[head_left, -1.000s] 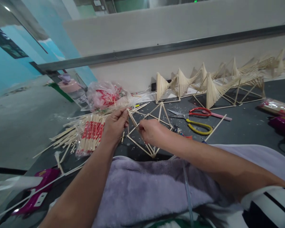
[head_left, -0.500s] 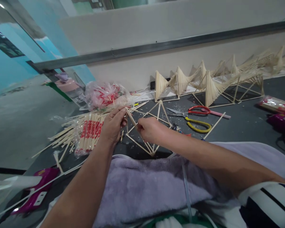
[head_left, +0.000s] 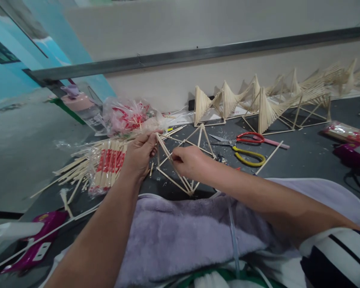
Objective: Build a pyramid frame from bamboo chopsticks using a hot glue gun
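A frame of thin wooden sticks (head_left: 173,179) stands on the dark table in front of me, its corners joined into triangles. My left hand (head_left: 142,153) pinches its upper left corner between thumb and fingers. Closed around sticks on the frame's near slanting side is my right hand (head_left: 188,161); its fingertips are partly hidden. Just right of the frame lie scissors (head_left: 249,157) with one red and one yellow handle. A packet of wrapped chopsticks (head_left: 108,167) is beside my left wrist.
Finished-looking twisted stick models (head_left: 265,110) line the wall side. Loose sticks (head_left: 73,168) spread at left, near a bottle (head_left: 85,114) and a plastic bag (head_left: 129,116). A purple glue gun (head_left: 37,240) lies front left. Lilac fleece cloth (head_left: 180,236) covers my lap.
The whole view has shifted slightly, so things appear a little further left. Both hands keep their places on the stick frame, with hardly any movement.
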{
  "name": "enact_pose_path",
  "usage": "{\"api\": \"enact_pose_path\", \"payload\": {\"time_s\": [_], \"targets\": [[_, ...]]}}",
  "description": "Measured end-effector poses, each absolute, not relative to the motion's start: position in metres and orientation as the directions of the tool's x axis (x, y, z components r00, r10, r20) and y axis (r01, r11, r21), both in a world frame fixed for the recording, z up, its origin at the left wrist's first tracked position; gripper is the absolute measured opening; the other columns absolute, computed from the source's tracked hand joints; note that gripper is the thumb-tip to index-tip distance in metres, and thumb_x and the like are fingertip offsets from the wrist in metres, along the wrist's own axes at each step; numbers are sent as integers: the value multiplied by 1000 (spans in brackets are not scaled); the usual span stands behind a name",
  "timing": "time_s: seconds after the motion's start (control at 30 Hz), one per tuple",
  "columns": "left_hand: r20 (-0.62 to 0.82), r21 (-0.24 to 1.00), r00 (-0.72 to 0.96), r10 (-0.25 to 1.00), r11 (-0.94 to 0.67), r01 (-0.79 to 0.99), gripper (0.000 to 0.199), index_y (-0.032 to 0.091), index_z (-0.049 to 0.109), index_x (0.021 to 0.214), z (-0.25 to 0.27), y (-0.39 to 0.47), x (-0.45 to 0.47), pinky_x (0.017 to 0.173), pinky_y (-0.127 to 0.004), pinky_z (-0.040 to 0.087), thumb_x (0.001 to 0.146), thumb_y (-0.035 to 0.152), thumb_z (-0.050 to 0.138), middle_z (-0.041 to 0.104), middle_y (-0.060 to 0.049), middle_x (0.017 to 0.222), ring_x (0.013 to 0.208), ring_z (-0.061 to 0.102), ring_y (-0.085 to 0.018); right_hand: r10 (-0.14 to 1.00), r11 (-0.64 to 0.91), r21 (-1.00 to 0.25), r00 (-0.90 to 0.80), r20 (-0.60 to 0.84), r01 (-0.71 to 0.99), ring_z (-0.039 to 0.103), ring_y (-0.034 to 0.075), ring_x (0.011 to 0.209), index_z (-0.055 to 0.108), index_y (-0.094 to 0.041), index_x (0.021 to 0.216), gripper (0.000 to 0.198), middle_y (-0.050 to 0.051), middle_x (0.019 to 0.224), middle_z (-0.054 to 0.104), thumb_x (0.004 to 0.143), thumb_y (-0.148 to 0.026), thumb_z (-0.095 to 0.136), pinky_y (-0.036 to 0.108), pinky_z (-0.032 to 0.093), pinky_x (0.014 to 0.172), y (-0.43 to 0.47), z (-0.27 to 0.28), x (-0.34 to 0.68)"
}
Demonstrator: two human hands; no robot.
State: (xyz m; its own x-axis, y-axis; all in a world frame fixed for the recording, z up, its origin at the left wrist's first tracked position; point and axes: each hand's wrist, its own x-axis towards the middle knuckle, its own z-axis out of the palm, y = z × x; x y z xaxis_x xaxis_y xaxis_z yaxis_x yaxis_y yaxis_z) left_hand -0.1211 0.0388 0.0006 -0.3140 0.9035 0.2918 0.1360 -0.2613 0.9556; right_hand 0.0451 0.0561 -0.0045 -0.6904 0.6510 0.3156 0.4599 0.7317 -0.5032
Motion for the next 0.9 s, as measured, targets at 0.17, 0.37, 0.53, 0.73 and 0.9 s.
{"api": "enact_pose_path", "payload": {"time_s": [0.17,0.37,0.53,0.73,0.9], "targets": [[310,950,-307,900,-278,144,28,16,66,92,-1,40,-123,39,-17,25,73,36,60,58,0,64,45,38,-4,649,723,-544,-687,326,425,49,10,56,63,-16,75,18,0,60,60,74,-16,45,19,29,51,55,-4,44],[316,947,-315,895,-277,163,25,17,68,89,0,40,-122,40,-19,25,72,35,61,57,1,62,45,38,-5,609,751,-554,-701,371,360,46,9,53,61,-16,70,18,-1,55,57,71,-11,43,18,28,50,55,-5,44],[321,945,-296,900,-285,158,25,17,67,90,-1,40,-123,41,-19,23,74,34,60,54,1,61,45,36,-5,609,765,-522,-688,396,377,44,9,53,61,-16,70,18,-1,58,57,70,-13,43,19,26,50,58,-8,43],[313,949,-284,906,-283,141,25,17,67,90,0,40,-124,40,-19,24,73,34,61,53,1,64,45,36,-4,626,759,-488,-691,362,432,44,10,55,63,-16,72,19,0,62,59,72,-17,44,20,26,51,59,-9,43],[303,951,-282,910,-269,154,24,18,68,89,2,39,-122,41,-19,24,74,35,59,52,2,63,45,36,-4,615,766,-490,-699,366,417,44,9,56,62,-16,70,18,0,63,59,71,-14,44,20,27,51,59,-8,41]]}}
